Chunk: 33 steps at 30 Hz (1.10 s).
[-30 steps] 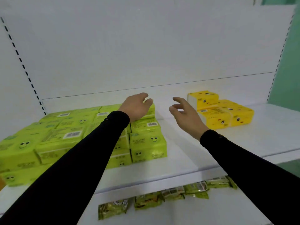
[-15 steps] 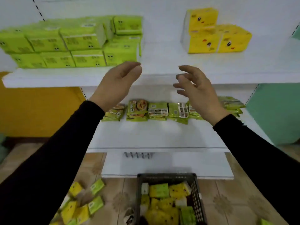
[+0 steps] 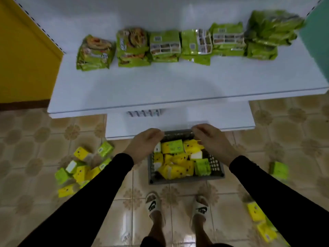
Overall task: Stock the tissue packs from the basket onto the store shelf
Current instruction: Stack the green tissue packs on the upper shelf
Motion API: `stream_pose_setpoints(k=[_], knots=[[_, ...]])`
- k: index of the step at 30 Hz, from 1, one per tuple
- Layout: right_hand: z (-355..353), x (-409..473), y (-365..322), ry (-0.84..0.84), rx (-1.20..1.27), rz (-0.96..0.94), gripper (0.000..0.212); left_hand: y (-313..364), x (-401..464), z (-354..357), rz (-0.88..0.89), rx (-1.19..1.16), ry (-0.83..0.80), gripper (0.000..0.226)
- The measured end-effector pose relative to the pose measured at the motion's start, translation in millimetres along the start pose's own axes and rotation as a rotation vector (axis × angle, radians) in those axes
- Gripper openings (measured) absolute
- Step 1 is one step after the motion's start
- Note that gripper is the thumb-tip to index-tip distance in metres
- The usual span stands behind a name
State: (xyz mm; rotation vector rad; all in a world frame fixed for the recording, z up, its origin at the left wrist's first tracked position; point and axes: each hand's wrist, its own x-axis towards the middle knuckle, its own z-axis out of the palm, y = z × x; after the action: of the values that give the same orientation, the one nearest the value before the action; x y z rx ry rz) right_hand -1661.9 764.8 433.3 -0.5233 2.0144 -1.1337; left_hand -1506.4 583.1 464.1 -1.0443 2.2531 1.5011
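Note:
A dark grey basket stands on the tiled floor in front of the shelf unit, filled with several yellow and green tissue packs. My left hand hovers over the basket's far left corner, fingers loosely curled downward and holding nothing. Over the far right corner my right hand is curled the same way, also holding nothing. Both sets of fingertips lie near the basket's far rim. The upper shelf with the stocked tissue packs is out of view.
A white lower shelf carries a row of green snack packets. Loose tissue packs lie on the floor at left and right. My feet in white slippers stand just behind the basket.
My view has tipped from the upper shelf down to the floor. Both hands have dropped from shelf height to just above the basket.

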Motion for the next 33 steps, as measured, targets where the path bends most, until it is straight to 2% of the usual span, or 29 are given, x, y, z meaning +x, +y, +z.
stream_pose_setpoints(k=[4,8,11,14,17,19,21,23,26,29,33], knots=[[66.3,47.9,137.1,-0.073,-0.096,0.249,0.016,-118.1,91.8,67.7,-0.204,-0.014,-0.135,0.034],[127.3,113.4,258.1,-0.121,-0.183,0.387,0.036,-232.9,186.8,136.6,-0.391,-0.072,-0.176,0.059],[159.5,180.0,333.8,-0.107,-0.278,0.369,0.047,-302.2,257.9,181.6,-0.412,-0.032,-0.141,0.066],[186.9,246.2,394.9,-0.053,-0.389,0.312,0.051,-356.7,324.4,221.2,-0.356,0.051,-0.068,0.051],[208.1,304.0,442.6,0.045,-0.515,0.225,0.051,-396.7,379.8,254.6,-0.386,-0.122,0.006,0.052],[220.8,327.6,466.3,0.036,-0.644,0.206,0.064,-411.0,403.8,272.8,-0.386,-0.213,0.014,0.06],[233.1,335.8,485.0,0.021,-0.724,0.206,0.073,-415.0,420.4,290.3,-0.384,-0.327,0.026,0.061],[243.8,330.0,496.4,0.018,-0.715,0.195,0.075,-408.4,422.7,303.3,-0.412,-0.446,0.028,0.049],[242.6,311.6,487.3,0.086,-0.533,0.151,0.072,-397.1,407.7,304.4,-0.47,-0.545,0.077,0.046],[225.8,276.3,447.2,0.164,-0.296,0.099,0.066,-373.1,371.2,278.5,-0.42,-0.574,0.128,0.046],[186.2,202.5,363.5,0.238,-0.186,0.046,0.063,-298.0,298.8,232.4,-0.337,-0.536,0.142,0.059]])
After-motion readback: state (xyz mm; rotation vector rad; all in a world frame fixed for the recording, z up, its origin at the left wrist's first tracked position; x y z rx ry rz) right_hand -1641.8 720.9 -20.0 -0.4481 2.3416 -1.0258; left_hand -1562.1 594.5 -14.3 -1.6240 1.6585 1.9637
